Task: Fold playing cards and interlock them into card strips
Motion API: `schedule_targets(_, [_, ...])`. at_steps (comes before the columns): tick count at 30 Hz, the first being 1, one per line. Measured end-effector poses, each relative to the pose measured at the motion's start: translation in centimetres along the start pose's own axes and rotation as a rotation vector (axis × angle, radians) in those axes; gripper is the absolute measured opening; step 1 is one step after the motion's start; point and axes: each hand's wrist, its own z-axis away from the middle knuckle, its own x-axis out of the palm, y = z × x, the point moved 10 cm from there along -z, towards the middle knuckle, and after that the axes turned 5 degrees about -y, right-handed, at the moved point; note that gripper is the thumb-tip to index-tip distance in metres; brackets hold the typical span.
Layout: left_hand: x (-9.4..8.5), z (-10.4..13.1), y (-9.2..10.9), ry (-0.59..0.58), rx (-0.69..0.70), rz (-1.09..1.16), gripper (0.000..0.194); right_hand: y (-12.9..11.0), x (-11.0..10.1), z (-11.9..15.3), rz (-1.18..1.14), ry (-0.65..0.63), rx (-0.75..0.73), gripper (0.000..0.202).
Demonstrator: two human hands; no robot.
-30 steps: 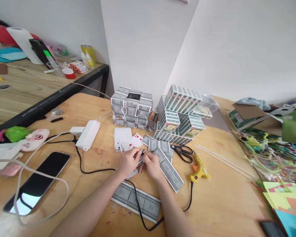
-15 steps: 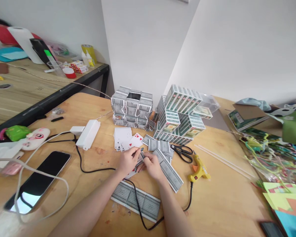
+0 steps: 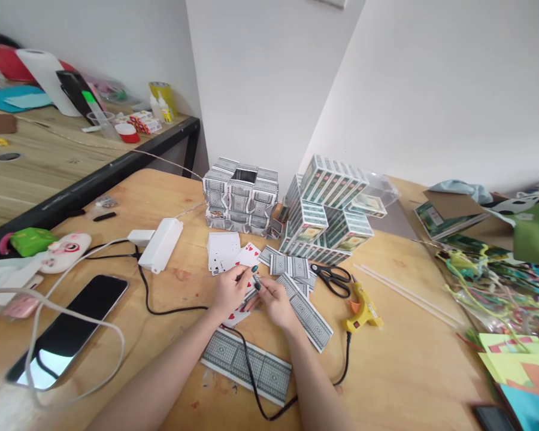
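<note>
My left hand [image 3: 230,290] and my right hand [image 3: 275,299] meet over the middle of the table, both with fingers pinched on a playing card [image 3: 250,293], mostly hidden by the fingers. Below them lies a loose heart card [image 3: 236,317]. A strip of joined cards [image 3: 247,365], backs up, rests nearer me under a black cord. Another card strip [image 3: 309,317] lies just right of my right hand. Beyond the hands are a pile of white-faced cards [image 3: 223,248] and folded card pieces [image 3: 290,265]. Behind these stands a block built of cards [image 3: 240,197].
Stacked card boxes [image 3: 327,209] stand at the back. Black scissors [image 3: 332,278], a yellow glue gun [image 3: 362,308] with its cord, and glue sticks [image 3: 408,293] lie to the right. Left are a white power strip [image 3: 161,245] and a phone [image 3: 72,329].
My fingertips have shifted slightly on the card, and the right hand's fingers now reach up closer to the left's. A little more of the heart card below shows.
</note>
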Motion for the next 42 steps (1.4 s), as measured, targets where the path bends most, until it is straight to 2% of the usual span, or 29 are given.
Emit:
schedule_targets(5, [0.0,-0.3,-0.5,-0.016,-0.034,0.097,0.027,0.1,-0.6,-0.2,-0.003,0.071,0.009,0.033])
schedule_targets(8, [0.0,-0.4,-0.7,-0.024,-0.033,0.181,0.026,-0.6,-1.7,-0.1,-0.064,0.179,-0.049,0.036])
schedule_targets(10, [0.4,-0.4,-0.5,-0.064,-0.027,0.264,0.034,-1.1,-2.3,0.1,-0.108,0.242,-0.104,0.037])
schedule_targets(13, [1.1,-0.3,-0.3,-0.106,-0.01,0.325,0.051,-1.3,-2.5,0.2,-0.128,0.259,-0.147,0.035])
schedule_targets(18, [0.8,-0.3,-0.5,-0.061,0.017,0.229,0.037,-0.8,-3.1,0.4,0.045,0.331,-0.133,0.03])
schedule_targets(21, [1.1,-0.4,-0.8,-0.112,-0.004,0.284,0.039,-1.5,-4.1,1.0,0.212,0.44,-0.148,0.027])
schedule_targets(24, [2.0,-0.3,-0.4,-0.205,-0.012,0.343,0.04,-2.2,-4.8,1.6,0.263,0.495,-0.178,0.024])
schedule_targets(27, [2.5,-0.2,-0.4,-0.241,-0.042,0.419,0.047,-2.3,-5.0,1.7,0.233,0.499,-0.194,0.03])
schedule_targets(30, [1.9,-0.5,-1.1,-0.154,-0.077,0.473,0.05,-1.9,-5.1,1.4,0.153,0.503,-0.186,0.029])
schedule_targets(32, [1.3,-0.6,-1.8,-0.078,-0.103,0.483,0.045,-1.4,-4.9,1.1,0.076,0.48,-0.163,0.029])
schedule_targets(36, [0.5,-0.6,-2.8,0.027,-0.172,0.503,0.025,-0.8,-3.8,0.5,-0.037,0.353,-0.1,0.034])
schedule_targets(39, [0.3,-0.5,-2.7,0.043,-0.188,0.513,0.024,-0.6,-2.8,0.3,-0.041,0.241,-0.04,0.034])
schedule_targets(42, [0.3,-0.4,-2.3,0.045,-0.18,0.483,0.023,-0.8,-2.4,0.4,0.01,0.203,-0.036,0.034])
